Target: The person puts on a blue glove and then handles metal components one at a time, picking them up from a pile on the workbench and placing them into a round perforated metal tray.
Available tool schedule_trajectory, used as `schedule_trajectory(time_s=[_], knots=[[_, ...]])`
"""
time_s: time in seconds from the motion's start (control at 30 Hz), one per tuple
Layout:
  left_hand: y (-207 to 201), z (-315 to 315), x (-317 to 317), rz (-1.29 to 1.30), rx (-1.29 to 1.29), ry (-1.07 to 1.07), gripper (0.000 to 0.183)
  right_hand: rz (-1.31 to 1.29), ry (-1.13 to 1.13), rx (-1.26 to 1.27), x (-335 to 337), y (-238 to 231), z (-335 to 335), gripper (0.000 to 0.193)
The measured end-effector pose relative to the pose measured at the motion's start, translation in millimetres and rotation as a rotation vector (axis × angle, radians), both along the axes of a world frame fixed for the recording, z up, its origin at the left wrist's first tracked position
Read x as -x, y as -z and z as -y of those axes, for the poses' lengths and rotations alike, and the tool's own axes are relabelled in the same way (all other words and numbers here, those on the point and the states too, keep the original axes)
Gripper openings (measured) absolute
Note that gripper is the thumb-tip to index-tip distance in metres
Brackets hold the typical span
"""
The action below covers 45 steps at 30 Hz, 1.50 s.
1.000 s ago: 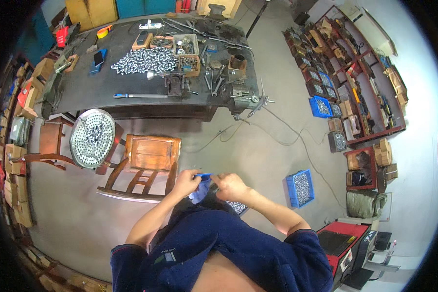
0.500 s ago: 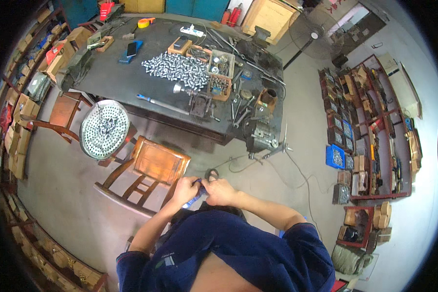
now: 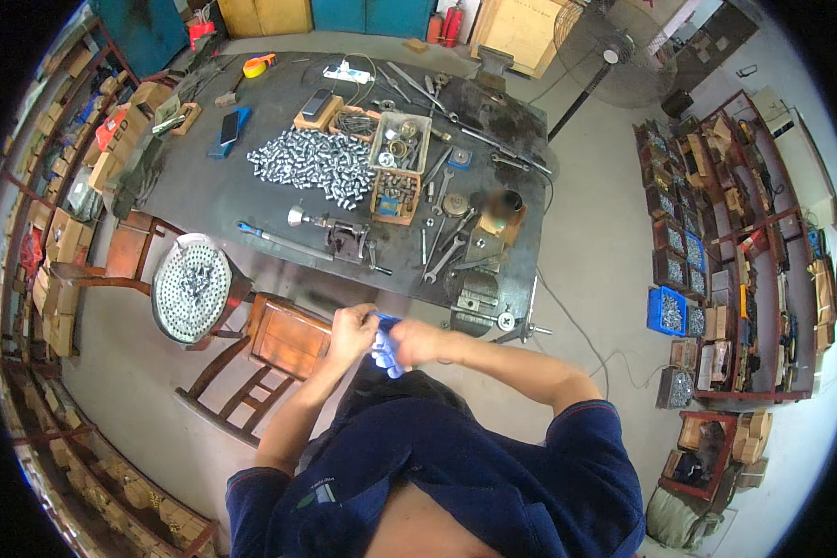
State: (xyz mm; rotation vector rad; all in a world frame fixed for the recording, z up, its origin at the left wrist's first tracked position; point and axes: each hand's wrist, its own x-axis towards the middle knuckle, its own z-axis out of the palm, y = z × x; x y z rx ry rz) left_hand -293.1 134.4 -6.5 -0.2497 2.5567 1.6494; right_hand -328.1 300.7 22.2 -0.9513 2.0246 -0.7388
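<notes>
In front of my body I hold a blue and white glove [image 3: 388, 351], its pale finger-like ends hanging down between my hands. My left hand [image 3: 352, 331] is closed on its upper left edge. On the other side my right hand [image 3: 417, 342] grips it too, slightly blurred, with its fingertips partly hidden by the glove. Ahead of my hands is the dark workbench [image 3: 195, 200], where a small clamp-like fixture [image 3: 346, 240] sits near the front edge. A blue-handled bar [image 3: 284, 240] lies to the left of it.
A large pile of metal fittings [image 3: 312, 166] covers mid-bench, beside boxes of parts [image 3: 397, 197] and several wrenches [image 3: 448, 256]. A wooden chair [image 3: 284, 339] and a perforated metal tray [image 3: 172, 316] stand left. A vise [image 3: 479, 299] juts from the front right corner. Shelves [image 3: 749, 307] line the right wall.
My hands have risen slightly and moved toward the bench. The glove is more spread out, with its finger-like ends showing. My view has shifted, bringing the bench nearer.
</notes>
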Motion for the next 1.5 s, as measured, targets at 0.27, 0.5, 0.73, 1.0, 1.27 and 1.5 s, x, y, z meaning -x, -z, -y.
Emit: schedule_trajectory(time_s=[0.27, 0.5, 0.73, 1.0, 1.27, 1.5], knots=[[5, -53, 25, 0.080, -0.193, -0.043, 0.026, 1.295, 1.180, 0.734, 86, 49, -13, 0.041], [0, -20, 95, -0.199, 0.075, 0.082, 0.025, 0.908, 1.276, 1.180, 129, 68, 23, 0.036], [-50, 16, 209, -0.764, 0.250, 0.306, 0.019, -0.383, 0.787, 0.235, 276, 61, 60, 0.012], [-60, 89, 343, -0.605, 0.160, 0.398, 0.020, -1.378, 0.495, -0.551, 386, -2, 144, 0.041], [-49, 112, 407, -0.484, 0.231, 0.383, 0.016, -1.842, -1.871, -3.125, 417, -18, 168, 0.042], [-46, 92, 367, -0.458, 0.189, 0.474, 0.011, -1.660, 0.020, -1.119, 429, 40, 148, 0.037]])
